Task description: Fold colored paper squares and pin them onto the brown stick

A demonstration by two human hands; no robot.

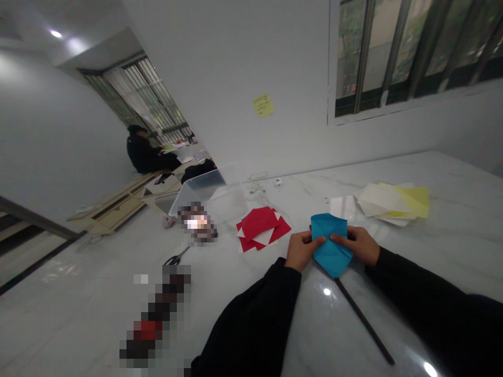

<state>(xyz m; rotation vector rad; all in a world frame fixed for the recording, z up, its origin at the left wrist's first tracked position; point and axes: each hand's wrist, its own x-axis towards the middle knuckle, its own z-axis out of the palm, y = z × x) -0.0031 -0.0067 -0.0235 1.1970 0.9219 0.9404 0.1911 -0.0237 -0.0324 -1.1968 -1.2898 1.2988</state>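
A folded blue sheet of paper (pixel 330 243) is held just above the white marble table (pixel 275 324) between both hands. My left hand (pixel 302 250) pinches its left edge with closed fingers. My right hand (pixel 358 244) grips its right edge, thumb on top. Both arms wear black sleeves. A thin dark rod (pixel 363 320) lies on the table under the paper and runs toward the near right.
Red paper sheets (pixel 262 227) lie left of the hands, pale yellow and white sheets (pixel 395 206) to the far right. Scissors (pixel 176 257) and a clear plastic box (pixel 204 195) sit further left. A person in black sits at a distant table (pixel 146 152).
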